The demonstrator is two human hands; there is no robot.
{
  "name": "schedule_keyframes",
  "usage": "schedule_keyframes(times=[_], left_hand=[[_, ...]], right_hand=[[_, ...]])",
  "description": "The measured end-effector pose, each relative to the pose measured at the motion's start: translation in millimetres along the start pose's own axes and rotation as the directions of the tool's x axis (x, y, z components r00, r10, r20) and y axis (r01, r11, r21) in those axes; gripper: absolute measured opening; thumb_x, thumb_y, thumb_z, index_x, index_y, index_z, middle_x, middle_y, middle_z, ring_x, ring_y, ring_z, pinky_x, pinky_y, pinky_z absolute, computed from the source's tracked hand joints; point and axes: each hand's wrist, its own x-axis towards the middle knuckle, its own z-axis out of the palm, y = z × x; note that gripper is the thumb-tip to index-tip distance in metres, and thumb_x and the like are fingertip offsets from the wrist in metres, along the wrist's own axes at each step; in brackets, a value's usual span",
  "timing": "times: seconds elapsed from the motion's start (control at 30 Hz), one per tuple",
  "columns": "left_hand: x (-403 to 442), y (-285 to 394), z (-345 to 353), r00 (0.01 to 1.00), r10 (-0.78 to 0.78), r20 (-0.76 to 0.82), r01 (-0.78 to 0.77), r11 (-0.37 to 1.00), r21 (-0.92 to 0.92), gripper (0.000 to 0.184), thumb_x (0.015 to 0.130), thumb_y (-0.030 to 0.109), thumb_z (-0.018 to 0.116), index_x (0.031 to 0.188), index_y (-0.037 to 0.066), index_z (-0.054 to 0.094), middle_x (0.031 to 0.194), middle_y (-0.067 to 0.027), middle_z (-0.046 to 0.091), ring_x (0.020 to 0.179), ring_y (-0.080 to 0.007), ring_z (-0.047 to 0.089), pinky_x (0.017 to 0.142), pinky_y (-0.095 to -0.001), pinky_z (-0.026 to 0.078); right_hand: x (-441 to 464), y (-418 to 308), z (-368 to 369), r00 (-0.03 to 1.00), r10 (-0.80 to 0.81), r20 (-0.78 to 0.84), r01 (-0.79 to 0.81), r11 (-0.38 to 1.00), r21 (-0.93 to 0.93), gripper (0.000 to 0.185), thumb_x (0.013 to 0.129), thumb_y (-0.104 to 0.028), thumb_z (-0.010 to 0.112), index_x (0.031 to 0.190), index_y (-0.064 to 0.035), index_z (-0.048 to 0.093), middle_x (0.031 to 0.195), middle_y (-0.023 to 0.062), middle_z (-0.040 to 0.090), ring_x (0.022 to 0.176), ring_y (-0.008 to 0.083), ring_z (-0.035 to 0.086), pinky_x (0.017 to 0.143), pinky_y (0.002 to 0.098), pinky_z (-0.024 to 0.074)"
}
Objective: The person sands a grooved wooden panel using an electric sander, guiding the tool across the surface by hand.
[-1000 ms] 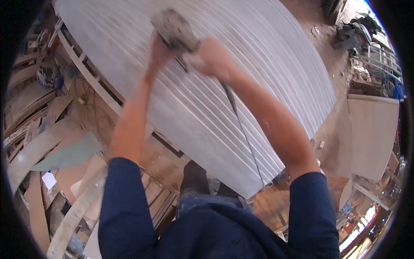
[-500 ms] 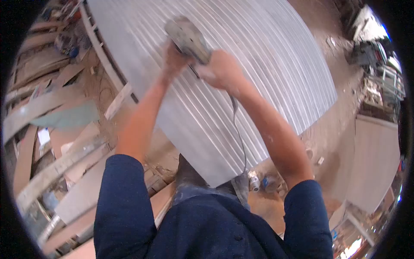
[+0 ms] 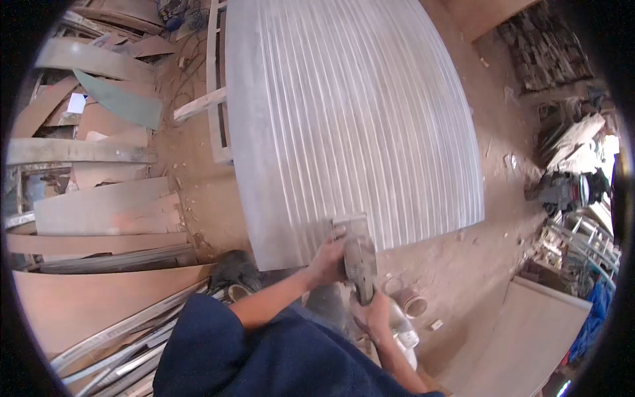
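A large grey panel with lengthwise grooves (image 3: 357, 132) lies in front of me. A dusty power tool, apparently a sander (image 3: 360, 261), rests at the panel's near edge, its flat head over the grooves. My left hand (image 3: 327, 260) is closed round the side of its front part. Behind it, my right hand (image 3: 372, 312) grips the rear handle. The undersides of both hands and the tool's cord are hidden or too blurred to make out.
Scrap boards and strips (image 3: 99, 205) are piled at the left. A pale frame (image 3: 215, 79) stands beside the panel's left edge. A round container (image 3: 415, 306) sits on the floor near my right hand. A flat board (image 3: 516, 337) lies at the lower right.
Both hands have drawn the tool from the panel's far part back to its near edge, closer to my body. The view has turned, and the panel now appears more upright in it.
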Motion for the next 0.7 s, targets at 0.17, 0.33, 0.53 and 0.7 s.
schedule_keyframes(times=[0.17,0.33,0.53,0.7], left_hand=[[31.4,-12.7,0.1,0.994,-0.106,-0.034,0.104,0.993,-0.059,0.049,0.067,0.019,0.085,0.113,0.016,0.069,0.118,-0.0044,0.068,0.12,-0.0213,0.06,0.112,-0.0432,0.034],[125.5,-74.6,-59.3,0.944,0.087,-0.319,-0.109,0.993,-0.05,0.056,0.06,0.013,0.088,0.113,0.013,0.069,0.119,-0.0059,0.068,0.119,-0.0277,0.06,0.11,-0.0413,0.038],[228.7,-179.4,-118.7,0.941,0.09,-0.327,-0.039,0.986,0.159,0.079,0.052,0.023,0.092,0.124,0.01,0.062,0.123,-0.009,0.066,0.122,-0.0317,0.057,0.111,-0.0426,0.036],[349.9,-250.7,-185.5,0.918,-0.107,-0.381,0.132,0.99,0.039,0.086,0.05,0.031,0.094,0.125,0.005,0.059,0.121,-0.0159,0.066,0.119,-0.0346,0.058,0.105,-0.0448,0.044]], right_hand=[[28.7,-28.9,-22.1,0.999,-0.026,0.026,0.028,0.998,-0.059,0.035,0.079,-0.021,0.071,0.104,0.0037,0.067,0.086,0.0288,0.069,0.089,0.0427,0.07,0.075,0.0416,0.0535],[125.8,-102.2,-24.3,0.978,-0.178,0.105,0.184,0.982,-0.049,0.04,0.078,-0.022,0.071,0.108,0.0037,0.067,0.092,0.0302,0.069,0.096,0.0451,0.067,0.081,0.047,0.0533],[247.9,-200.0,-23.3,0.94,-0.332,0.08,0.339,0.934,-0.116,0.04,0.077,-0.027,0.069,0.097,0.0071,0.068,0.088,0.0329,0.066,0.09,0.0481,0.066,0.079,0.0504,0.0519],[386.4,-285.4,-31.8,0.839,-0.534,0.111,0.545,0.826,-0.148,0.042,0.077,-0.033,0.068,0.073,0.0087,0.066,0.065,0.0241,0.061,0.069,0.0356,0.065,0.062,0.0458,0.0498]])
